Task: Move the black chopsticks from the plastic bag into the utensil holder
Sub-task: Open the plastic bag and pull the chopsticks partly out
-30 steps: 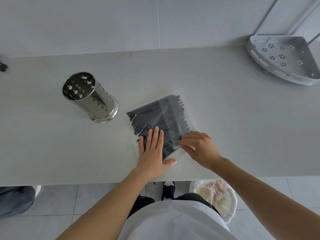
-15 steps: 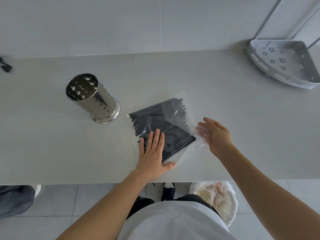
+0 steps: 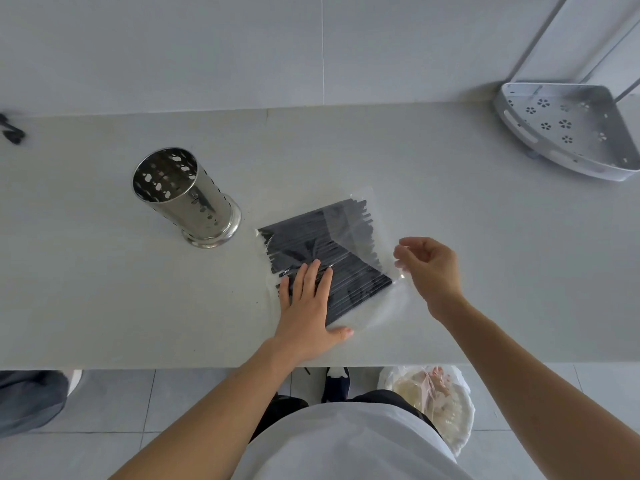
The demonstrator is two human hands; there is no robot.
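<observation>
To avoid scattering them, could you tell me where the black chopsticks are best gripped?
Probably at the near-right ends of the black chopsticks, coming from the right: the plastic bag looks loose there, while the left hand pins the bundle flat.

We watch the right hand [image 3: 431, 268] come away from the black chopsticks [image 3: 325, 252]: a second ago its fingertips were down on the bundle's right corner, half a second ago it hovered with straight fingers just off the plastic bag [image 3: 367, 308], and now its fingers are curled, thumb and forefinger meeting at the film by the bag's right edge (whether they truly pinch it, we cannot tell). The film there has lifted from the counter [image 3: 104, 289]. Along the bundle's right side, the loose ragged ends seen a second ago now lie as one straight edge.
</observation>
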